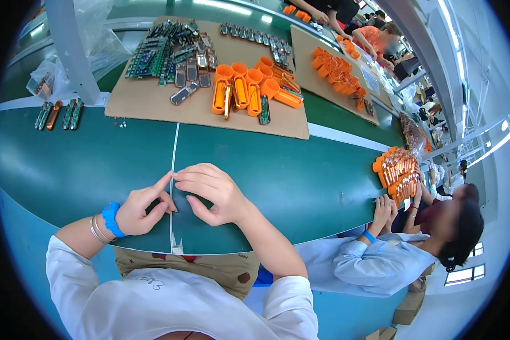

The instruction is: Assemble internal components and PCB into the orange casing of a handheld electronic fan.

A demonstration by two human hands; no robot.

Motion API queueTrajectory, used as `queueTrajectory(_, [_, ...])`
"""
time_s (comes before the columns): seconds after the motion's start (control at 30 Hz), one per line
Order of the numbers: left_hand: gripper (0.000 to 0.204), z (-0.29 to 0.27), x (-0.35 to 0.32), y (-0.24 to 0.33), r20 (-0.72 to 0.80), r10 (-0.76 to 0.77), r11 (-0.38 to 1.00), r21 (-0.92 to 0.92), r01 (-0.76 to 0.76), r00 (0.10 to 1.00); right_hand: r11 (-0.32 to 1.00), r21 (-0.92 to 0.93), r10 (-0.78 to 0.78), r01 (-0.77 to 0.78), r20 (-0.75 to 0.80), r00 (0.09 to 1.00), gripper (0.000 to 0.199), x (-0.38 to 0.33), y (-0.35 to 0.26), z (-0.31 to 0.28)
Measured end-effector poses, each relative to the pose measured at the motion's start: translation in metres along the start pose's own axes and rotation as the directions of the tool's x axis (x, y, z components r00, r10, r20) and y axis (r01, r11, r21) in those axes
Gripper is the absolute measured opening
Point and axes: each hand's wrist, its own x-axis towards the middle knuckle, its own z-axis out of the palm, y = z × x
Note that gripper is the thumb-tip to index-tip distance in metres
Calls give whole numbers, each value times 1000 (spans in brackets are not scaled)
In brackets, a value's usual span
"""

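Tabletop (300, 181) offers passage rightward, seemingly until orange pieces (392, 170).

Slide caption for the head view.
Left hand and right hand close together over green tabletop, orange parts and circuit boards on cardboard beyond.

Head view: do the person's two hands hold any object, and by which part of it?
Nothing is visibly held: the left hand and right hand show no object, their fingertips close together over the green table.
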Motion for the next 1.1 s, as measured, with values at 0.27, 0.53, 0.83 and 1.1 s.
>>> queueTrajectory(0.27, [68, 2, 0, -4, -17, 52, 989, 141, -49, 998, 999, -36, -4, 5, 37, 999, 35, 1, 3, 2])
queueTrajectory(0.53, [64, 3, 3, -8, -17, 119, 951, 289, -109, 993, 998, -54, -16, 20, 83, 996, 39, -5, 8, 3])
queueTrajectory(0.83, [63, 2, 3, -6, 21, 98, 937, 336, -100, 995, 998, -60, -7, 12, 89, 996, 42, -8, 7, 4])
queueTrajectory(1.1, [63, -1, 8, -7, 46, 105, 928, 354, -114, 993, 988, -153, 21, -4, 111, 994, 38, -10, 6, 5])
